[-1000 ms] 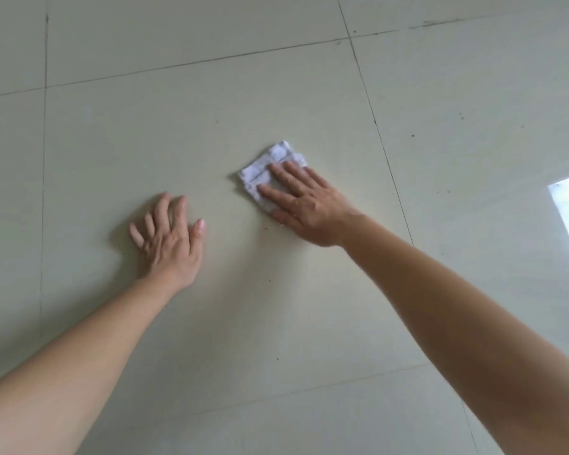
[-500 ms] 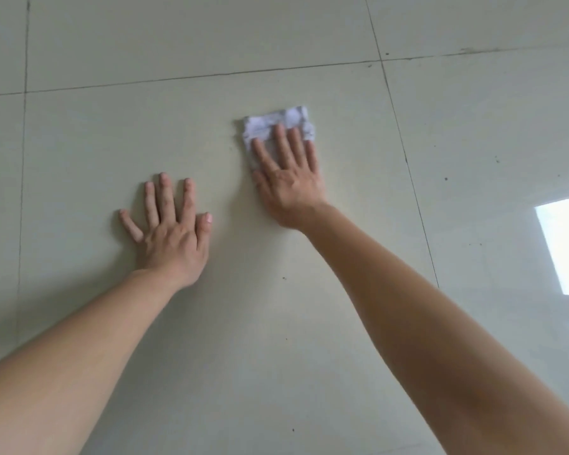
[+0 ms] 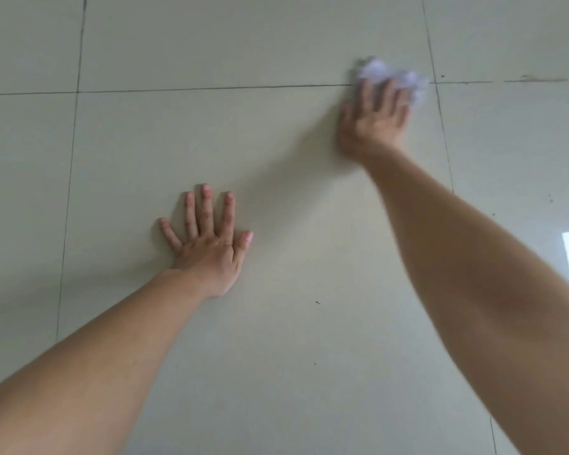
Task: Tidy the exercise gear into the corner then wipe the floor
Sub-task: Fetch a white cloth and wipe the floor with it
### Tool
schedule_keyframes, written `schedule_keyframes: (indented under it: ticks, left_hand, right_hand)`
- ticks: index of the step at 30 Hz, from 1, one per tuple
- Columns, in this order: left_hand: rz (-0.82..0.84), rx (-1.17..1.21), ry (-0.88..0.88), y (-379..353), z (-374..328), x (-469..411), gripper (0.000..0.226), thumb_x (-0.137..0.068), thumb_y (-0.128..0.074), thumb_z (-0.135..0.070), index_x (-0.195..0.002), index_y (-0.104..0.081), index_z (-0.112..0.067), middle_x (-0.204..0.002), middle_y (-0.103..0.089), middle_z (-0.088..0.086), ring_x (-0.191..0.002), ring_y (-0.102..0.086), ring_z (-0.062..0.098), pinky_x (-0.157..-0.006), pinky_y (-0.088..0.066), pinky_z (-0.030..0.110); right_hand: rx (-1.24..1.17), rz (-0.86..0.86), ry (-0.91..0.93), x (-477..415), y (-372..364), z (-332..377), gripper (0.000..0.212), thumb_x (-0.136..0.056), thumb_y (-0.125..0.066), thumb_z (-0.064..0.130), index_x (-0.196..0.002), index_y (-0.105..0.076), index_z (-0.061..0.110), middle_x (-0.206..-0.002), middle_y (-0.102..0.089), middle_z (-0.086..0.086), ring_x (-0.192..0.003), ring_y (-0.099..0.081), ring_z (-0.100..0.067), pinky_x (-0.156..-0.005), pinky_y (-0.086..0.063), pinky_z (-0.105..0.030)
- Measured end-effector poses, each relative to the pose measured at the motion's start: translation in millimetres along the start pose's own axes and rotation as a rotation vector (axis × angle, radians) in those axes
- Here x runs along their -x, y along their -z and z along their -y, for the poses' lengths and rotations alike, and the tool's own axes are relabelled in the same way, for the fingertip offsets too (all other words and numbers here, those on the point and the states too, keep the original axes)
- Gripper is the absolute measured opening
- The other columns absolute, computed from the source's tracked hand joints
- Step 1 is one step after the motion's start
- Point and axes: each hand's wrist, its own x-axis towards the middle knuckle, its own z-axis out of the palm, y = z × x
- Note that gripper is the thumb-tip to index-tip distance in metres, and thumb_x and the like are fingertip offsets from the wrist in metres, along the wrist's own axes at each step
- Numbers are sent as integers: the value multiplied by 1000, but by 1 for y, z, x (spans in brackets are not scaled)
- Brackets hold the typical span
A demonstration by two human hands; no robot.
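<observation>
White cloth (image 3: 380, 69) pinned under straight fingers (image 3: 389, 95) of right hand (image 3: 373, 126), far right, jutting past them; left hand (image 3: 211, 249) splayed on floor (image 3: 270, 142)

Motion blur smears the right hand (image 3: 373, 126) and the white cloth (image 3: 388, 75) under its fingers, whose near part the fingers hide.

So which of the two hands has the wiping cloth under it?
The right hand, its straight fingers pressing the white cloth. The left hand lies spread flat on the floor with no cloth under it.
</observation>
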Motion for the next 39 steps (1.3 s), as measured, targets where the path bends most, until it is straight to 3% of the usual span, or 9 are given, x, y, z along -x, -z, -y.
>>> schedule_keyframes:
  ticks: [8, 12, 17, 20, 28, 31, 34, 37, 39]
  left_hand:
    - [7, 34, 6, 4, 0, -2, 70, -98, -15, -58, -153, 18, -31, -159, 31, 4, -146, 27, 28, -111, 9, 68]
    - [54, 82, -24, 9, 2, -4, 70, -99, -20, -58, -153, 17, -32, -158, 33, 2, -146, 29, 26, -110, 10, 68]
    - [-287, 28, -129, 18, 58, 14, 58, -101, -33, -47, -154, -20, -28, -162, -16, 5, -145, -20, 29, -114, -14, 58]
    - [-236, 56, 78, 14, 119, 13, 69, -101, -27, -52, -157, 0, -23, -164, 10, 9, -151, 6, 29, -117, 2, 59]
    - [-198, 79, 196, 18, 219, -8, 72, -97, -15, -61, -156, 8, -27, -163, 20, 1, -150, 18, 21, -115, 7, 64]
    - [-209, 84, 171, 16, 220, -8, 72, -97, -18, -60, -156, 6, -26, -164, 18, 1, -150, 17, 22, -114, 6, 65]
    - [-196, 77, 159, 18, 223, -7, 73, -97, -17, -60, -156, 8, -25, -163, 20, 2, -150, 18, 23, -113, 7, 65]
    - [-168, 74, 142, 19, 224, -7, 74, -96, -13, -62, -155, 13, -25, -162, 25, 3, -149, 22, 24, -113, 8, 65]
    - [-145, 73, 140, 19, 225, -6, 74, -96, -9, -62, -153, 18, -25, -160, 28, 3, -148, 25, 24, -113, 9, 65]
  right_hand:
    - [94, 221, 679, 98, -29, 92, 54, -106, -23, 52, -158, -14, 40, -169, 4, -7, -155, 6, -28, -124, 4, -41]
    - [185, 160, 492, 90, -25, 26, 65, -100, -17, 62, -159, -13, 36, -168, -1, -12, -155, 3, -34, -122, -2, -45]
    - [112, 136, 145, 89, -8, -23, 63, -103, -25, 56, -160, -5, 36, -168, 7, -11, -154, 7, -33, -124, 1, -47]
    - [54, 61, 54, 100, -19, 11, 59, -104, -24, 50, -160, -14, 32, -168, 0, -14, -154, 2, -35, -124, -1, -49]
    - [65, 90, 725, 179, -84, 177, 54, -106, -21, 48, -159, -17, 35, -168, -2, -12, -155, 2, -33, -124, 4, -45]
    - [186, 32, 846, 134, -88, 162, 49, -108, -27, 39, -153, -41, 25, -158, -34, -22, -147, -27, -46, -119, -20, -56]
    - [225, -79, 553, 74, -69, 140, 52, -109, -13, 41, -156, -29, 27, -160, -31, -21, -148, -23, -48, -119, -18, -65]
    - [-6, -17, 65, 70, -51, 151, 57, -105, -20, 50, -159, -18, 33, -168, -4, -11, -155, 1, -33, -124, 3, -46]
    - [-5, -68, 81, 85, -59, 187, 55, -106, -25, 44, -159, -20, 31, -167, -5, -16, -154, 1, -37, -123, 3, -46]
